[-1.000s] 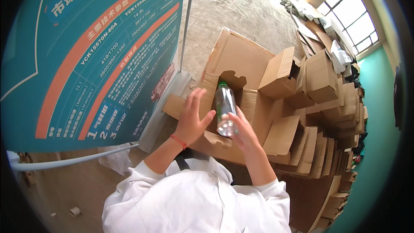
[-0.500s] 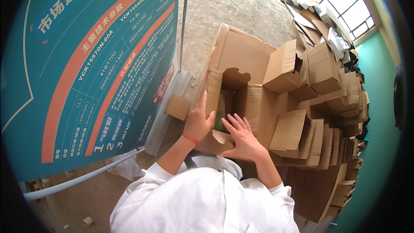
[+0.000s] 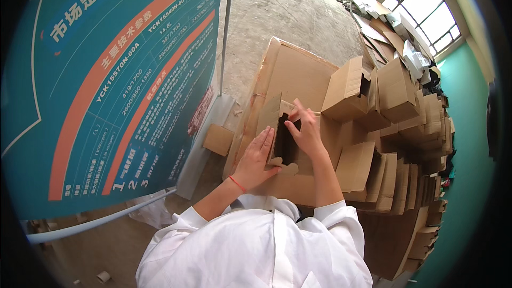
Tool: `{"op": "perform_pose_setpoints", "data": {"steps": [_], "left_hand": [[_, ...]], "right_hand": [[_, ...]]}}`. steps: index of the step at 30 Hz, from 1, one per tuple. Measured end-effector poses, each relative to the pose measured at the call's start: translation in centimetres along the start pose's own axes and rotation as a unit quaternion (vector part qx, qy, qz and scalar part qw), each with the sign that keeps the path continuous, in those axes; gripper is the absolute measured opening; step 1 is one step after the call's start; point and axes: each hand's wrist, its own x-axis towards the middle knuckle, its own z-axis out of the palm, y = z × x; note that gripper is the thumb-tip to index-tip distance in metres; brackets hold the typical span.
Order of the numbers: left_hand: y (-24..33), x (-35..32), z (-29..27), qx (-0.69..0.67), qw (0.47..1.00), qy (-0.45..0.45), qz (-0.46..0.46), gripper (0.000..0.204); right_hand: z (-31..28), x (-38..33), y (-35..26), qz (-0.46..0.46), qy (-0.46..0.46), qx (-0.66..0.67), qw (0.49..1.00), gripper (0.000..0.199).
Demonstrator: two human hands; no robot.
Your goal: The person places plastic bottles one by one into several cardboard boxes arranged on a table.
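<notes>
Here, the brown box flap [image 3: 269, 114] is touched by the flat left hand [image 3: 255, 164], but whether anything is pinched by the bent right hand [image 3: 307, 136] cannot be told.

The small box [image 3: 271, 114] is too dark inside to make out; the top edge crops the sign [image 3: 117, 85].

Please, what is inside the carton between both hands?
Only a dark interior shows in the carton; its near flap and the right hand partly cover it. Contents cannot be discerned.
</notes>
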Motion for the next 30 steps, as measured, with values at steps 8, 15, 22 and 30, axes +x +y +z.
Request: {"op": "perform_pose_setpoints", "data": {"steps": [8,15,22,30], "left_hand": [[-0.4,0.2,1.3,0.004,1.0,0.006,-0.022,0.093],[-0.8,0.8,1.5,0.108,0.992,-0.053,-0.02,0.088],[0.1,1.6,0.4,0.145,0.978,-0.151,-0.003,0.075],[1.8,4.8,5.3,0.252,0.963,-0.079,-0.041,0.055]], "right_hand": [[-0.2,-5.2,0.8,-0.017,0.17,-0.095,0.981,0.046],[0.1,-10.0,0.0,0.082,0.05,0.455,0.886,0.05],[4.8,-9.9,-0.4,-0.007,0.052,0.057,0.997,0.044],[2.2,-11.0,3.7,0.028,0.099,0.22,0.97,0.031]]}}
